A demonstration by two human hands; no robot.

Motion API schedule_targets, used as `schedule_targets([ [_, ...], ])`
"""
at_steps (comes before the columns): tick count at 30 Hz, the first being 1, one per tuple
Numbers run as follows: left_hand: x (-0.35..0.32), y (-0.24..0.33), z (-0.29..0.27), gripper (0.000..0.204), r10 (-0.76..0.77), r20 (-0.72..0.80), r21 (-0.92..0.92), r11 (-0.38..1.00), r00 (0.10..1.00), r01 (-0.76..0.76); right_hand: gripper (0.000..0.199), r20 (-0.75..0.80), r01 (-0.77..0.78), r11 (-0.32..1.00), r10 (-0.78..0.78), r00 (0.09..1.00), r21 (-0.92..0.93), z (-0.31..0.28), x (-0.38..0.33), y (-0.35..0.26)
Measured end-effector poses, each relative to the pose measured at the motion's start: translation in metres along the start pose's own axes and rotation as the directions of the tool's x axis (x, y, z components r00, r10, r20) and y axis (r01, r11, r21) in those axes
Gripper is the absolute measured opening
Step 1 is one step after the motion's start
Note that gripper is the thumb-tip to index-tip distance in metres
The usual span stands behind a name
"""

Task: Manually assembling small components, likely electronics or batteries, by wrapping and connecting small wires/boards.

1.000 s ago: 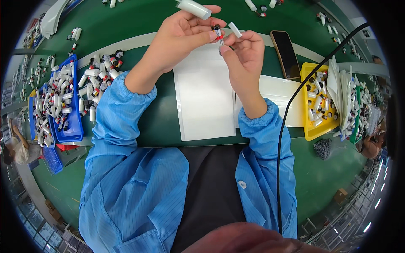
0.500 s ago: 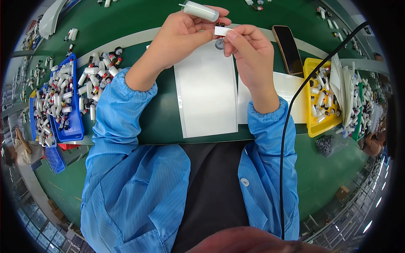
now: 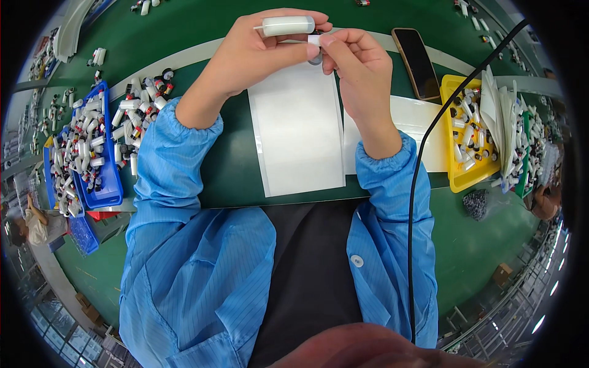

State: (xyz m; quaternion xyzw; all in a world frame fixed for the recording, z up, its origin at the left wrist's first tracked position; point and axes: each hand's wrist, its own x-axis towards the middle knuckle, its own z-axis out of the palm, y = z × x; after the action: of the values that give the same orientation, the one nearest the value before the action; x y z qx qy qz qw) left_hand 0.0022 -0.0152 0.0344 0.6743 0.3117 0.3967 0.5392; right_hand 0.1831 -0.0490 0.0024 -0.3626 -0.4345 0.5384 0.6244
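My left hand (image 3: 248,55) is closed, with a white translucent cylinder (image 3: 287,25) with a thin tip lying across its fingers. Between its thumb and fingers it also grips a small dark part, mostly hidden, with a grey disc (image 3: 316,59) at its lower end. A short white strip (image 3: 314,40) lies against that dark part. My right hand (image 3: 359,64) pinches the strip's right end with thumb and forefinger, close to my left fingertips. Below both hands lies a white sheet (image 3: 299,135) on the green table.
Blue bins (image 3: 104,195) full of white cylinders stand at left, beside a loose pile (image 3: 132,116). A phone (image 3: 417,61) lies at right. Beyond it is a yellow bin (image 3: 455,181) holding small parts, with stacked sheets (image 3: 496,119) alongside. A black cable (image 3: 419,165) hangs across the right side.
Both hands have shifted slightly left in view. The cylinder has turned to lie nearly level. The white strip shows shorter, and my right fingers are closer to the dark part.
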Motion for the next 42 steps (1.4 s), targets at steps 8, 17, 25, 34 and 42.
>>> schedule_targets([
  [8,0.001,-0.003,-0.008,0.037,0.01,0.094,-0.124,0.992,0.995,0.002,0.03,0.199,-0.311,0.93,0.273,0.941,0.193,-0.012,0.005,0.004],
  [17,-0.018,0.024,-0.059,0.035,-0.09,0.081,-0.453,0.884,0.993,0.117,0.027,0.23,-0.002,0.835,0.155,0.961,-0.551,0.0,-0.007,0.008],
  [25,-0.067,0.03,-0.272,0.034,-0.203,-0.375,0.311,0.892,0.905,0.329,0.027,0.443,0.378,0.339,0.139,0.885,-0.862,0.015,-0.024,0.016],
  [34,-0.035,-0.078,-0.441,0.079,-0.203,-0.664,0.625,0.376,0.719,0.684,0.017,0.463,0.408,0.326,0.11,0.88,-0.853,0.014,-0.023,0.013],
  [42,0.059,-0.164,-0.395,0.075,-0.009,-0.819,0.566,0.159,0.574,0.809,0.022,0.434,0.383,0.268,0.166,0.886,-0.884,0.018,-0.02,0.012],
])
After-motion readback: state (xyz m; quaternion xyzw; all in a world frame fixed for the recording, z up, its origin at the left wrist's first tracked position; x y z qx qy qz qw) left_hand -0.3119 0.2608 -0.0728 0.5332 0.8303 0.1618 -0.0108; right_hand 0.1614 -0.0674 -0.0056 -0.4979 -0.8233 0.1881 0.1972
